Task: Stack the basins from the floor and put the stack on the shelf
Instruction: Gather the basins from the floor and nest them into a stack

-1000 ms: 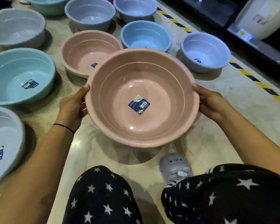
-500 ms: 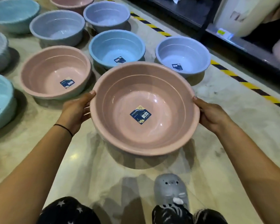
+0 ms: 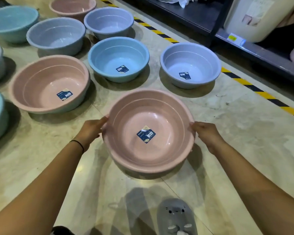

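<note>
Lowered pink basin (image 3: 159, 116) between left hand (image 3: 90, 131), right hand (image 3: 207, 134).

Head-worn view, angled down, floor (image 3: 227, 133) close

The pink basin (image 3: 148, 131) in the middle of the frame looks like smooth plastic, and its inside shines where the light hits it. The sticker (image 3: 146, 134) on its bottom looks like glossy paper. The blue basin (image 3: 118, 59) higher up in the frame is the same smooth plastic, but less shiny. The floor (image 3: 236, 133) looks like polished stone with cloudy marks, and it gleams. The grey slipper (image 3: 176, 216) at the bottom looks soft and fuzzy. The shelf (image 3: 190, 12) at the upper right is dark and dull.
</note>
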`<state>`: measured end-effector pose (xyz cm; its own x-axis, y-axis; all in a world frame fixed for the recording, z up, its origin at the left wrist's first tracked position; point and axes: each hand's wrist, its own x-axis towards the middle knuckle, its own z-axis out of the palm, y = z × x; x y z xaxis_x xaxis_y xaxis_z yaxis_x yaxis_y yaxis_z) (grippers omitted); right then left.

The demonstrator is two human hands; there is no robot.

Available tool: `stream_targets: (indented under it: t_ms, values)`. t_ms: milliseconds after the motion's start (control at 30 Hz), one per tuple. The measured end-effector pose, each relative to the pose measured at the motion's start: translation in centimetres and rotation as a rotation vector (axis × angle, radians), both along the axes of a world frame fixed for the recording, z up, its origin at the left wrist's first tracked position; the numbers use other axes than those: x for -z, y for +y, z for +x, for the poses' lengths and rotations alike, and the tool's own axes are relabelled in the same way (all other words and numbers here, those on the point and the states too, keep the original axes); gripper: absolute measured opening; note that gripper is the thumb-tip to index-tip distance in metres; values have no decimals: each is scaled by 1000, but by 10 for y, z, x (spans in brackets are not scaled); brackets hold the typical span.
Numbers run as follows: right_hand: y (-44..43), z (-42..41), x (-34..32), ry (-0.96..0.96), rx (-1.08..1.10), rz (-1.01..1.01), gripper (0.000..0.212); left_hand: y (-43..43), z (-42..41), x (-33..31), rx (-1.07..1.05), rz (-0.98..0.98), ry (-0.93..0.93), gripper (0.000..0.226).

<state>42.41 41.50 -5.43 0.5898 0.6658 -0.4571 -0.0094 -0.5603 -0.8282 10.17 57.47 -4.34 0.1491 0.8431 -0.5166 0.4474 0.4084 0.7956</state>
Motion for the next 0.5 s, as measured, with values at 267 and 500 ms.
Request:
stream_targets:
  t_ms: [267, 500]
  values:
    - [-1, 9, 23, -72, -44, -59, 47, 12, 14, 11, 110, 63, 271, 56]
    - [-8, 0, 38, 342, 91, 15, 35, -2, 3, 46, -34, -223, -79, 57]
